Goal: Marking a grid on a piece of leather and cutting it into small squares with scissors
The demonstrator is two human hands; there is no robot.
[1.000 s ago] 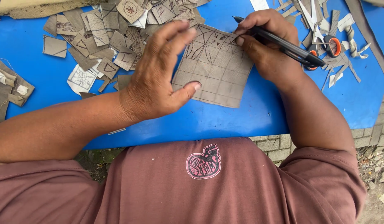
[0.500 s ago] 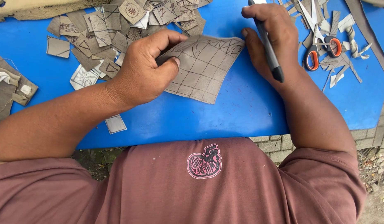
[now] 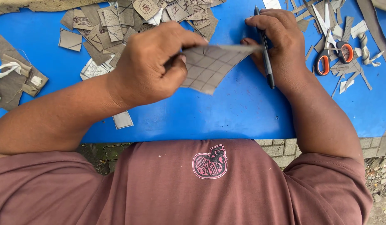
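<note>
Left hand (image 3: 153, 68) lifts gridded sheet (image 3: 209, 66) at frame centre; right hand (image 3: 278, 43) grips pen (image 3: 266, 54); scissors (image 3: 332, 50) upper right; blue table (image 3: 226, 112).

craft workshop — blue table (image 3: 226, 116) | fabric scraps (image 3: 113, 25) | scissors (image 3: 332, 56)

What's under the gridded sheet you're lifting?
Under the raised gridded sheet only bare blue table shows. The left hand pinching it hides its left edge; the right hand covers the far corner.
</note>
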